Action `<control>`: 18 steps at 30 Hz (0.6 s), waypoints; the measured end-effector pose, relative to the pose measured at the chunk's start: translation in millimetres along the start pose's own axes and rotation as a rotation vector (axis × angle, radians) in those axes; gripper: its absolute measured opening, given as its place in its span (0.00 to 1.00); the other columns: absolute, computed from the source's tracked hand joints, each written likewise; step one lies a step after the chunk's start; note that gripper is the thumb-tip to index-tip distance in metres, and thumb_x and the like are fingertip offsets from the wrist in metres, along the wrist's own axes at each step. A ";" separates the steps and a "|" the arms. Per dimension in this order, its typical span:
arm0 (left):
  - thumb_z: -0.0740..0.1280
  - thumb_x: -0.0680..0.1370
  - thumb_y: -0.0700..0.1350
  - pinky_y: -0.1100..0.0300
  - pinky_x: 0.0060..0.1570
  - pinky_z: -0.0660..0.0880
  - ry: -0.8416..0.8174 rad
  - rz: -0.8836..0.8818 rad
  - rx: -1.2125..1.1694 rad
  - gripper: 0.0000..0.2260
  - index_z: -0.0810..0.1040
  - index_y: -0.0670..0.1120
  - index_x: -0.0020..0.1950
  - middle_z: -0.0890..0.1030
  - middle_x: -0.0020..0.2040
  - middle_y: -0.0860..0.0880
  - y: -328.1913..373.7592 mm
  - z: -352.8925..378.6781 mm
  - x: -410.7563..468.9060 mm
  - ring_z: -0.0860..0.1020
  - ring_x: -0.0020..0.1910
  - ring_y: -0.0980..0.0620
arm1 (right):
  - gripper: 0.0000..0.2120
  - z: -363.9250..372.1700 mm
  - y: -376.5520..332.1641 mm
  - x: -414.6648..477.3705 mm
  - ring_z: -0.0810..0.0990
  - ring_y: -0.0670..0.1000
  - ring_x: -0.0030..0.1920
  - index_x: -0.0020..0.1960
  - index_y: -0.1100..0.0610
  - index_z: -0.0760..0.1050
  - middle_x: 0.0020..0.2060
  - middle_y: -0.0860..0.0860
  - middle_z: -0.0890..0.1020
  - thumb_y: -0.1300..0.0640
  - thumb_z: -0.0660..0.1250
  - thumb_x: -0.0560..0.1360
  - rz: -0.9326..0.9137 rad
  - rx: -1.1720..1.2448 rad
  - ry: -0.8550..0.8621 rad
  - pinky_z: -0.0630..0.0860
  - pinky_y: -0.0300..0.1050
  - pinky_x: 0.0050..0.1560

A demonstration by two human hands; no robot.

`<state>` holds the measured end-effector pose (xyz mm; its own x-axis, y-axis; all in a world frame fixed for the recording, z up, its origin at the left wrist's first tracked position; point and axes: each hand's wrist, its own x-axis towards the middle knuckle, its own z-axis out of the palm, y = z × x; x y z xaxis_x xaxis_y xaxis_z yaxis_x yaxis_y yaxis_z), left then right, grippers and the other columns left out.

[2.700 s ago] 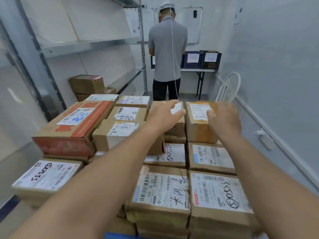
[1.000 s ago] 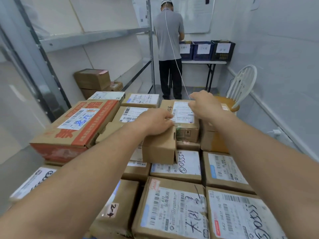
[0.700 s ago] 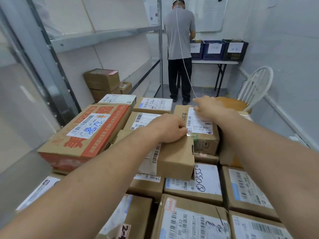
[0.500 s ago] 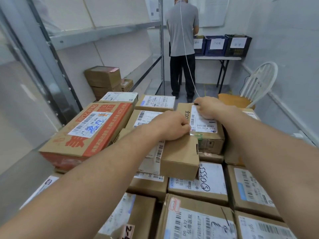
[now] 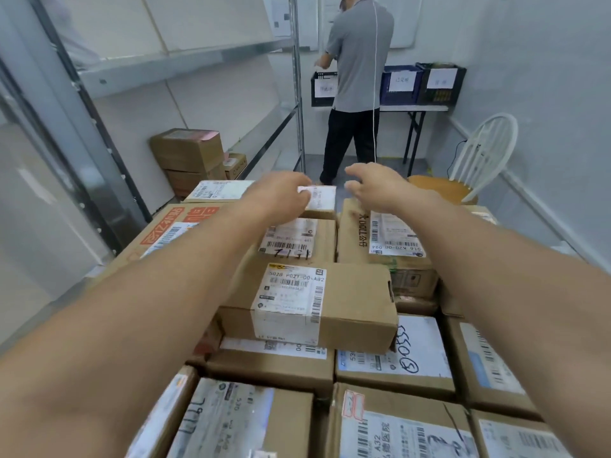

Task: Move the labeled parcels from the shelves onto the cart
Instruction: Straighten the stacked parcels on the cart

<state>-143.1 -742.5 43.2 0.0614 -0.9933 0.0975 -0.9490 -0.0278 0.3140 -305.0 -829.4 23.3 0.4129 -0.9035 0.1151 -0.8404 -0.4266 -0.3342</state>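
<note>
Head view, placing step: left hand (image 5: 281,198) touches the far parcel (image 5: 322,197), grip unclear; right hand (image 5: 373,186) hovers beside it, loosely curled, empty. Next, likely fetch another from the shelves (image 5: 185,66).

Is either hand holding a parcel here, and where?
Right hand holds nothing. Left hand covers the left end of the far small parcel; a grip cannot be told.

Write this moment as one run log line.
left hand: at far small parcel, grip unclear | right hand: open, holding nothing
</note>
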 end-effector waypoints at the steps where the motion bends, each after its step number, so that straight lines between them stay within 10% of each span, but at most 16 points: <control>1: 0.57 0.80 0.46 0.52 0.57 0.69 -0.009 -0.024 0.025 0.16 0.71 0.50 0.68 0.74 0.66 0.46 -6.1 -1.5 4.0 0.72 0.63 0.46 | 0.21 3.4 -6.9 2.4 0.67 0.59 0.69 0.74 0.56 0.62 0.71 0.58 0.67 0.54 0.54 0.82 -0.010 0.016 -0.014 0.66 0.52 0.64; 9: 0.56 0.80 0.43 0.53 0.54 0.69 -0.083 -0.070 0.149 0.14 0.76 0.46 0.62 0.76 0.62 0.46 -31.8 2.6 22.0 0.73 0.60 0.45 | 0.21 29.0 -32.1 18.5 0.68 0.61 0.67 0.74 0.59 0.62 0.69 0.61 0.68 0.57 0.53 0.82 0.005 0.019 -0.137 0.65 0.51 0.64; 13: 0.56 0.77 0.40 0.56 0.42 0.67 -0.066 -0.049 0.111 0.09 0.72 0.45 0.38 0.78 0.46 0.46 -39.7 5.5 31.2 0.73 0.46 0.46 | 0.15 28.4 -32.9 24.9 0.74 0.60 0.56 0.63 0.63 0.72 0.57 0.60 0.76 0.60 0.53 0.80 -0.002 -0.019 -0.126 0.70 0.50 0.52; 18: 0.57 0.78 0.41 0.57 0.52 0.69 -0.044 -0.033 0.013 0.09 0.76 0.48 0.50 0.75 0.50 0.50 -51.6 0.9 30.6 0.71 0.49 0.49 | 0.13 22.2 -37.1 27.5 0.75 0.59 0.54 0.55 0.64 0.75 0.49 0.57 0.78 0.62 0.54 0.79 -0.007 -0.057 -0.152 0.68 0.48 0.45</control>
<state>-92.6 -771.5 29.1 0.0793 -0.9958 0.0451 -0.9507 -0.0620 0.3038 -254.7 -837.5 18.1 0.4635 -0.8857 -0.0269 -0.8541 -0.4385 -0.2798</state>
